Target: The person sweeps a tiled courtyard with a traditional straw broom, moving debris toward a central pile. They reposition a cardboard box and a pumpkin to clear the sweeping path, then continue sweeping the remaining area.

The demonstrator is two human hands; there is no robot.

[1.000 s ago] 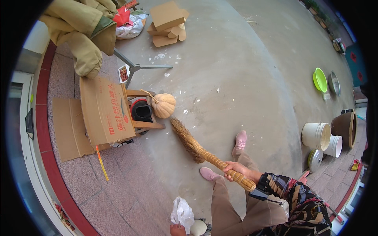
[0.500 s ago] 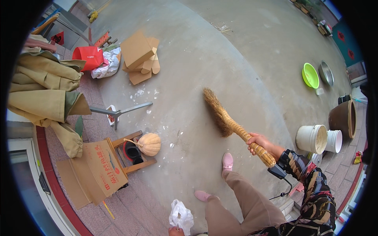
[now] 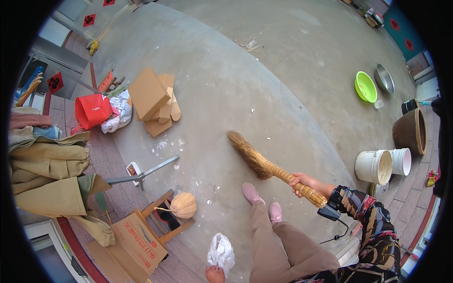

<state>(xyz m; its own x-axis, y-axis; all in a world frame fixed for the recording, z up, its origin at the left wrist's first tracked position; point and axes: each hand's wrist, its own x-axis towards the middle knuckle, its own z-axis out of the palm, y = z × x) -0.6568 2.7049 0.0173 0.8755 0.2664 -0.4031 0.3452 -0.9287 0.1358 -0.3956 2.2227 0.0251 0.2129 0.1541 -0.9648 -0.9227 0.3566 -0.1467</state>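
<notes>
- Far left: heap of tan cloth (image 3: 49,177) piled by the wall, dark red strips of paving beneath.
- Red bag (image 3: 93,110) above it, with a white crumpled sack (image 3: 119,112) touching its right side.
- Flattened cardboard pieces (image 3: 153,100) stacked just right of the sack, on the grey concrete floor (image 3: 264,70).
- Lower left: open cardboard box (image 3: 138,240) lying on the paving, beside a small wooden frame (image 3: 166,221) carrying a pale orange pumpkin (image 3: 183,205).
- Grey metal bar (image 3: 144,173) lying across the floor above the pumpkin, small white scraps (image 3: 163,145) scattered near it.
- Bottom centre: left hand (image 3: 214,274), grip closed around the neck of a white plastic bag (image 3: 221,252), bag standing up above the fist.
- Two pink shoes (image 3: 262,200) planted on the floor, tan trouser legs below them.
- Centre: straw broom (image 3: 264,165), bristle head resting on the concrete, bound handle slanting down to the right.
- Right hand (image 3: 304,181), grip wrapped tight around the broom handle near its lower end; patterned sleeve (image 3: 368,221) behind the wrist.
- Right: white bucket (image 3: 373,167) with a second white bucket (image 3: 401,160) touching it, brown jar (image 3: 409,132) just above.
- Upper right: bright green basin (image 3: 365,87) beside a grey metal bowl (image 3: 384,79), well apart from the broom.
</notes>
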